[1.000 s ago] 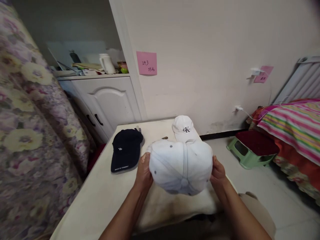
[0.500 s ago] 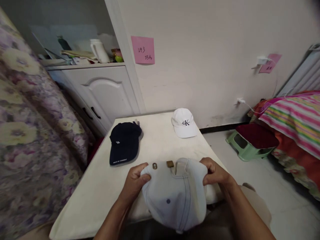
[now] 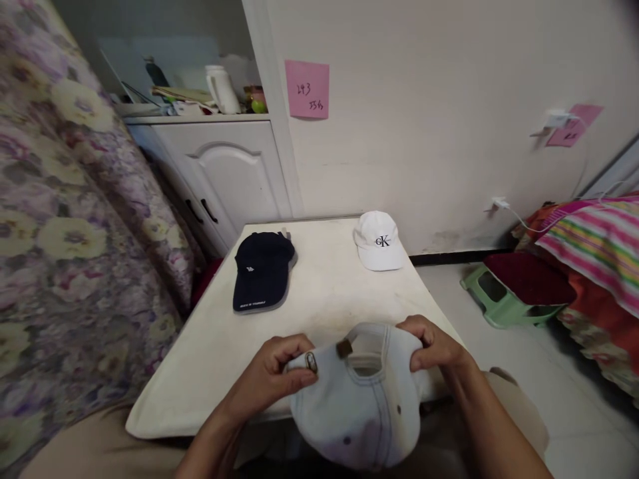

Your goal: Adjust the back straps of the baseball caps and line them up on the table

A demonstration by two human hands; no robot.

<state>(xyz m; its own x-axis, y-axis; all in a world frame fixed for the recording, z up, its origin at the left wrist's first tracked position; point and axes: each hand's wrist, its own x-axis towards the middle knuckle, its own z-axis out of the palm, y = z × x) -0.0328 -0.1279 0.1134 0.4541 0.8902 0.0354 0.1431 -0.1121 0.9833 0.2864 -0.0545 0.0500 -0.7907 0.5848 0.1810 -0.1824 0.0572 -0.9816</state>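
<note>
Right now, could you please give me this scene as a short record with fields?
Left hand: grips the pale blue fabric cap beside a metal buckle
Right hand: pinches the opposite edge
Held cap: back opening visible
On cream-coloured table: dark navy cap, left; white cap with black lettering, right; not touching
Floor, right: green plastic stool with dark red top

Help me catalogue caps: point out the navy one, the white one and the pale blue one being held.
Navy cap (image 3: 264,265): head view, front of the crown.
White cap (image 3: 382,241): head view, lettering on the crown.
Pale blue cap (image 3: 353,411): head view, crown, below the opening.
</note>
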